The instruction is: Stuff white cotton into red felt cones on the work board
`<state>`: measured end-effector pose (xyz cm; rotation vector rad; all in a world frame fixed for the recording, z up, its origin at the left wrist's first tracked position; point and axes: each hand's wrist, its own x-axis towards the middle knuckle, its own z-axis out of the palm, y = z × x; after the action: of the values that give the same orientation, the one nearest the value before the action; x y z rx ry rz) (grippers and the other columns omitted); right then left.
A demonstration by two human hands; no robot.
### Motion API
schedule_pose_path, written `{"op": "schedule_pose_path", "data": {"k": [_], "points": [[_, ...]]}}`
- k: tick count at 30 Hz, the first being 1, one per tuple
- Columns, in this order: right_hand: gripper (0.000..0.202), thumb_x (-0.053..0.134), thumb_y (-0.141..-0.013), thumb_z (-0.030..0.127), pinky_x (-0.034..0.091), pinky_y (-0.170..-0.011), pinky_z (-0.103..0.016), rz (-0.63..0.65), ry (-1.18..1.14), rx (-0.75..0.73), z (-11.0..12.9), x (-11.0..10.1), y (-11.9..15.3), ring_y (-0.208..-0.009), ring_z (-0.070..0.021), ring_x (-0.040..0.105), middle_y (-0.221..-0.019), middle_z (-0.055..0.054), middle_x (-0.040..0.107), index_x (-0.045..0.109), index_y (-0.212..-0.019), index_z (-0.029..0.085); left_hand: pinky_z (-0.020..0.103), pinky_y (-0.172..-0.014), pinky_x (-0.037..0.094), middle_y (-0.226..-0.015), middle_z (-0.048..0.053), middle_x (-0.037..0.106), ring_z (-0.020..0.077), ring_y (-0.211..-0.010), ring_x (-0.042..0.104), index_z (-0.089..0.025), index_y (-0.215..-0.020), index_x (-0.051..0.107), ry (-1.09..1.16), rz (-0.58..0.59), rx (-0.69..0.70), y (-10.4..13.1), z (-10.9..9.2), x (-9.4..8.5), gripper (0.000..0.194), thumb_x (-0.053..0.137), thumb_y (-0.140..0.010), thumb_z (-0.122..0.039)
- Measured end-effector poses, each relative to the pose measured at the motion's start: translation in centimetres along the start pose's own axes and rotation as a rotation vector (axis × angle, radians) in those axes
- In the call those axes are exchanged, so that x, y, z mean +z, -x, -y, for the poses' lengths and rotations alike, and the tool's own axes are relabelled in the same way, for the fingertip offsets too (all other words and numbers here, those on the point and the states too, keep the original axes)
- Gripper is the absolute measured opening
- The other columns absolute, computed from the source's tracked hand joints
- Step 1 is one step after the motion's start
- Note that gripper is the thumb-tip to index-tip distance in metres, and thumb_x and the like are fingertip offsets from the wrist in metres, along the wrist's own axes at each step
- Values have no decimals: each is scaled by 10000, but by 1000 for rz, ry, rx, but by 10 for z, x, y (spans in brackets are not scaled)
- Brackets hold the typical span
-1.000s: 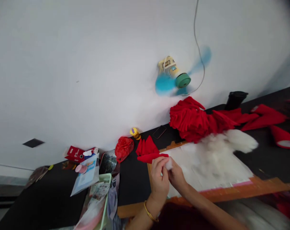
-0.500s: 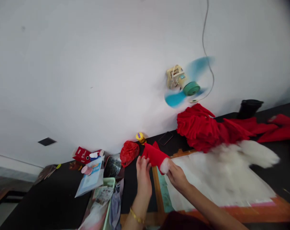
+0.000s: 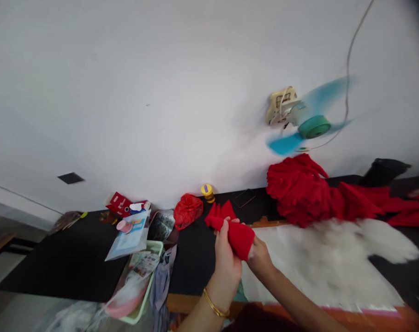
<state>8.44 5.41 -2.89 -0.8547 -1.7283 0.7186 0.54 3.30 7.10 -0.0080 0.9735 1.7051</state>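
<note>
My left hand (image 3: 228,257), with a gold bracelet (image 3: 214,304) at its wrist, is wrapped round a small red fabric cone (image 3: 241,237). The cone's narrow end points to the far left, its wide end towards me. At the wide end my right hand (image 3: 260,259) is closed, its fingertips hidden by the cloth, and a bit of white fluff shows there. Just beyond my hands lie several more red fabric pieces (image 3: 223,211). A heap of white fluffy stuffing (image 3: 337,258) rests to the right on a white sheet (image 3: 275,286).
A big pile of red cloth (image 3: 296,189) lies at the back right beneath a spinning blue wall fan (image 3: 313,127). Behind my hands are a phone (image 3: 244,198), a yellow-lidded jar (image 3: 207,192) and a red plastic bag (image 3: 188,211). A green basket (image 3: 145,299) stands at the left.
My left hand has gone from spread fingers beside the cone to a grip round it. The cone has come nearer and its white end is now mostly covered. The view has shifted left.
</note>
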Motion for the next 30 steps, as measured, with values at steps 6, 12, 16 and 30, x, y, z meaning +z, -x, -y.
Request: {"op": "schedule_pose_path", "data": {"k": [6,12,16,30], "points": [[490,460,-697,58,600,-865,-394,113,156,-4,10,-14,-8,-1043,-270,695,-1130,-114,709,694,-1097,217,322,-852,567,-972,108,739,195,-843,710,-139,-954,688,5,-33,-54,-19,13,-13,155,683,-843,-247],[291,562,-790,152,585,-846,-382,-125,123,-36,17,-27,-2,-1133,-258,637,-1275,-135,608,567,-1071,228,336,-879,560,-911,97,728,204,-843,703,-137,-921,684,34,-22,-126,-33,15,-24,197,654,-871,-325],[230,509,-895,116,579,-784,-329,-85,218,-267,14,-38,1,-1001,-209,661,-1147,-75,671,659,-969,275,314,-798,573,-841,84,707,185,-756,690,-127,-888,669,107,35,-188,-23,13,-17,222,642,-882,-348],[312,528,-895,157,575,-923,-422,11,255,-182,22,-38,4,-1161,-269,627,-1284,-134,627,600,-1192,221,326,-815,571,-881,97,720,188,-762,686,-130,-895,670,86,4,-171,-18,13,-17,187,617,-892,-309]]}}
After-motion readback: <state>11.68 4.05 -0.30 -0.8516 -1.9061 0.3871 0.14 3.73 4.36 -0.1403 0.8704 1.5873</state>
